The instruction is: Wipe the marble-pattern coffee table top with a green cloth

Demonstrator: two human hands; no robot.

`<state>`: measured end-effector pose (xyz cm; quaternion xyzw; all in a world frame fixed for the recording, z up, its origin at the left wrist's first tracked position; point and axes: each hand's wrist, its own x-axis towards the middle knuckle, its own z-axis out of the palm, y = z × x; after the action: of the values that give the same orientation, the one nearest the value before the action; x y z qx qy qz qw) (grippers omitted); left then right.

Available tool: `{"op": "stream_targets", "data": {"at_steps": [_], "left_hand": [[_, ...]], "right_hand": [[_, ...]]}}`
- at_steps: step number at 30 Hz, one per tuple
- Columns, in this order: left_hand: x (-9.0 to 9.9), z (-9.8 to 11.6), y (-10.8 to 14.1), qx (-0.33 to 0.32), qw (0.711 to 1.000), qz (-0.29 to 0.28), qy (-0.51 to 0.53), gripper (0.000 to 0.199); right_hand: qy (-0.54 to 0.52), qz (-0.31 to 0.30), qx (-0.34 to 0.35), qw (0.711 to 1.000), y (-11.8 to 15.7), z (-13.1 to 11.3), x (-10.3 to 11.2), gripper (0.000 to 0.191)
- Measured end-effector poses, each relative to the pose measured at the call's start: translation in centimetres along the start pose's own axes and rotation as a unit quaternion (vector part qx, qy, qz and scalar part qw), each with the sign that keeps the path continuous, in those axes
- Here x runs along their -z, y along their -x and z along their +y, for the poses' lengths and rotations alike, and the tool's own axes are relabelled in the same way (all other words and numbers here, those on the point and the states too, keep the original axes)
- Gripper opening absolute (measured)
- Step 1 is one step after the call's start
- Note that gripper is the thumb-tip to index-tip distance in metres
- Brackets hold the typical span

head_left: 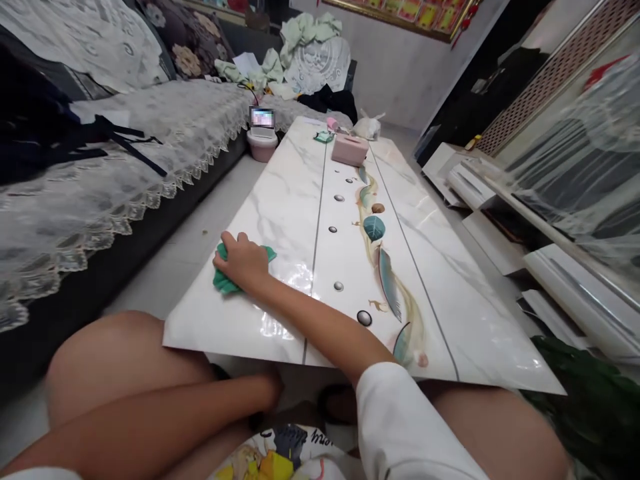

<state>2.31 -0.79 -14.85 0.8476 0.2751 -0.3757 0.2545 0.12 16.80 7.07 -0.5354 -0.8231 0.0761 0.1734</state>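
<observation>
My right hand [244, 261] is closed over a green cloth [227, 285], pressing it on the white marble-patterned tabletop [280, 220] close to its left edge. Folds of the cloth stick out on both sides of the fingers. My right forearm reaches across the near end of the table. Below the front edge, between my knees, is my left hand [270, 390]; its fingers are dark and partly hidden, so their shape does not show. Printed leaves and pebbles run down the table's middle strip.
At the table's far end stand a pink tissue box [350, 150], a small green packet [323, 137] and a white plastic bag [369, 127]. A lace-covered sofa [200, 127] runs along the left. A lit-screen device [263, 120] rests on a pink bin [263, 147]. White drawers [565, 280] line the right.
</observation>
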Motion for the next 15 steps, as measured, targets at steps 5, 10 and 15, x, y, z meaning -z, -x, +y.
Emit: {"op": "stream_targets", "data": {"at_steps": [5, 10, 15], "left_hand": [[1.0, 0.5, 1.1, 0.009, 0.999, -0.035, -0.032, 0.033], [0.4, 0.5, 1.5, -0.002, 0.997, -0.054, -0.059, 0.028], [-0.4, 0.7, 1.4, -0.025, 0.996, -0.061, -0.065, 0.033]], "right_hand": [[0.024, -0.04, -0.019, 0.999, 0.2, 4.8, 2.6, 0.038], [0.062, 0.001, -0.141, 0.988, 0.9, 16.1, 6.8, 0.04], [0.126, 0.09, -0.342, 0.927, 9.1, 31.2, 14.0, 0.036]]}}
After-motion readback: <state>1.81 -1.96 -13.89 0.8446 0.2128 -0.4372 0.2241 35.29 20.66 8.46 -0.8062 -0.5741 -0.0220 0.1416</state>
